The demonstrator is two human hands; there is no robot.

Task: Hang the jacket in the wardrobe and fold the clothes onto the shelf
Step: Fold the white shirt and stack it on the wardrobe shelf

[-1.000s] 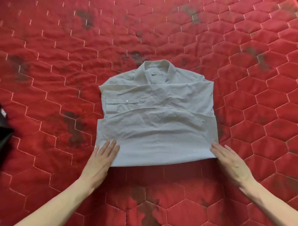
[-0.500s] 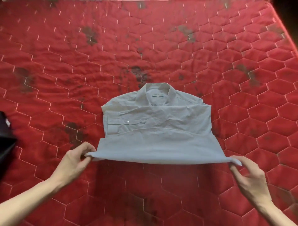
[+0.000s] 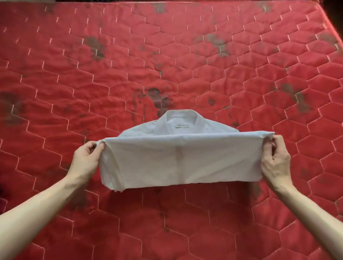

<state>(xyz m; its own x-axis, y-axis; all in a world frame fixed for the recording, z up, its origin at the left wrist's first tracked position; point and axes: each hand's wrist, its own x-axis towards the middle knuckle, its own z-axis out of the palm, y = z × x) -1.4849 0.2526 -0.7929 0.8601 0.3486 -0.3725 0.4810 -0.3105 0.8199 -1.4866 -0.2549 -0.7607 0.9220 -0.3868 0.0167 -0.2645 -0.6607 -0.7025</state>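
A pale grey collared shirt (image 3: 180,161) lies partly folded on the red quilted mattress (image 3: 167,65). Its collar and label point away from me. The lower half is lifted and stretched into a flat band that hides the chest and sleeves. My left hand (image 3: 87,157) pinches the band's left top corner. My right hand (image 3: 274,157) pinches the right top corner. Both arms reach in from the bottom of the view. No jacket, wardrobe or shelf is in sight.
The mattress has a hexagon stitch pattern and dark stains scattered across it. Its far edge (image 3: 167,1) runs along the top of the view, and its right edge (image 3: 334,31) slants down at the upper right, with dark floor beyond.
My hands went from resting flat at the hem to pinching its corners, then raised the lower half up and toward the collar. The view tilted up; the dark object at the left edge is gone.
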